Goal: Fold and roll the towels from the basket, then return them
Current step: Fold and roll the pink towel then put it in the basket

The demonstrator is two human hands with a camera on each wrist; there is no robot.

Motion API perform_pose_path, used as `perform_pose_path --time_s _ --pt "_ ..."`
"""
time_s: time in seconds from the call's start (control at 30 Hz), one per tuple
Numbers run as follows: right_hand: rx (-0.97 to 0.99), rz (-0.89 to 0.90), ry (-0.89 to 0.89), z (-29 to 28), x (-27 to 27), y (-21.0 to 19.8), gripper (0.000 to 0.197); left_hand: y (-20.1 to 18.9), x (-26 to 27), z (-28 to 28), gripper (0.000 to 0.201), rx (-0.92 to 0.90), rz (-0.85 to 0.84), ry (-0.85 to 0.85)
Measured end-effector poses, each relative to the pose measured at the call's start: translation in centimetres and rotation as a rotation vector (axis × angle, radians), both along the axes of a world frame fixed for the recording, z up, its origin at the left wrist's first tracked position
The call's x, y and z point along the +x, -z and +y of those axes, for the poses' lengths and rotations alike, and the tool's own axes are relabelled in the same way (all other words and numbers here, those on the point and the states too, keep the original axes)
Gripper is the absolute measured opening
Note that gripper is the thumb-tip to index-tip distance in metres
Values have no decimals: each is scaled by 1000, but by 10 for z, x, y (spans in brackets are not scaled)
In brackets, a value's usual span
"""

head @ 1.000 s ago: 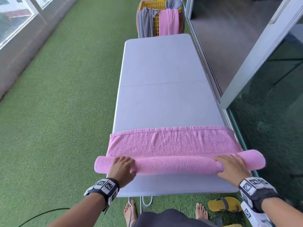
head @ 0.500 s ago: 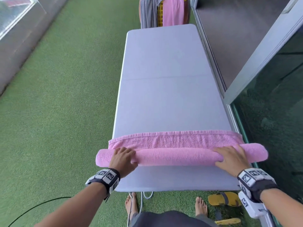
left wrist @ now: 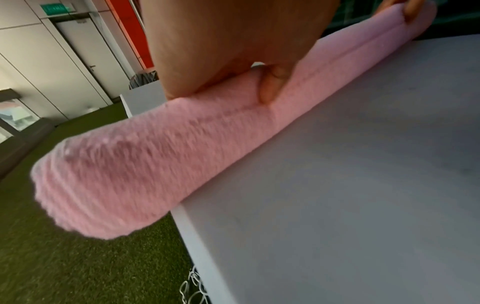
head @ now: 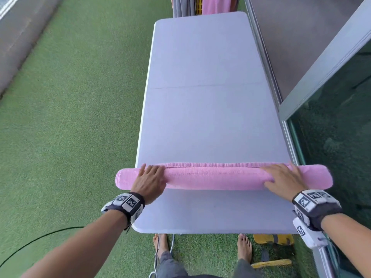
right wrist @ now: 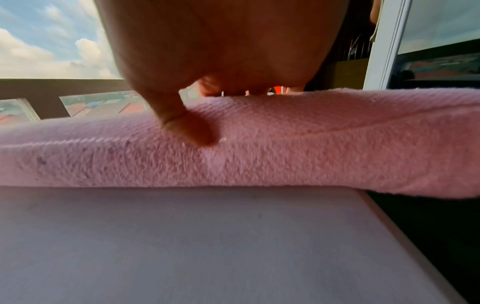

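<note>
Pink towel (head: 216,176) fully rolled, lying across the white table (head: 204,109) near its near edge, both ends overhanging the sides. Left hand (head: 149,182) and right hand (head: 284,180) press flat on it, fingers extended, not clenched. Green turf (head: 70,117) floor; glass door (head: 331,121) along right side; basket (head: 197,7) with towels past far edge.

Three views, one rolled towel shared

The head camera looked steeply down the table (head: 210,121) from its near end; each wrist camera sat low and close behind its palm, facing far, all three sharing the pink roll (head: 216,177).

Towel roll (head: 216,177) across table's (head: 200,117) near end
</note>
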State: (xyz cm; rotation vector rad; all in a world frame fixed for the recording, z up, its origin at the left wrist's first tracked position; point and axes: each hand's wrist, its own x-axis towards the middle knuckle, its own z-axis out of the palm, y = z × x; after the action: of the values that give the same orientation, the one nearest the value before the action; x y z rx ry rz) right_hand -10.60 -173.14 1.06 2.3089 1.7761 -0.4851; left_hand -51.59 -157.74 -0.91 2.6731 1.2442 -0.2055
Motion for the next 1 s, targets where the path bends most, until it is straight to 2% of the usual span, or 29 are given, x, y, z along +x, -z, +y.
perform_pose_path --time_s 0.1,0.17,0.27,0.37,0.43,0.53,0.67,0.83,0.93,1.0 --pt "63 34 66 16 12 -3 56 -1 1 17 72 -16 -34 -84" --pt "4 46 65 19 20 -2 67 -1 -2 24 74 -47 14 -78" --pt "-103 13 32 15 29 1 72 -1 -12 31 67 -47 109 -26" --pt "-78 -24 69 9 28 5 70 -1 -14 29 57 -28 82 -64" --pt "-53 -18 124 3 14 6 70 -1 -6 17 52 -48 73 -146" --pt "-34 105 264 -13 -25 3 64 -4 16 -24 40 -107 32 -341" --pt "-91 176 346 -33 -89 2 55 -18 58 -83 28 -280 1 -513" --pt "-123 336 432 -32 -155 -1 56 -23 101 -121 34 -548 -43 -590" --pt "-99 455 515 -26 -167 -4 50 -25 110 -129 48 -643 -100 -641" --pt "-77 473 548 -25 -168 -7 49 -26 110 -133 47 -666 -126 -674"
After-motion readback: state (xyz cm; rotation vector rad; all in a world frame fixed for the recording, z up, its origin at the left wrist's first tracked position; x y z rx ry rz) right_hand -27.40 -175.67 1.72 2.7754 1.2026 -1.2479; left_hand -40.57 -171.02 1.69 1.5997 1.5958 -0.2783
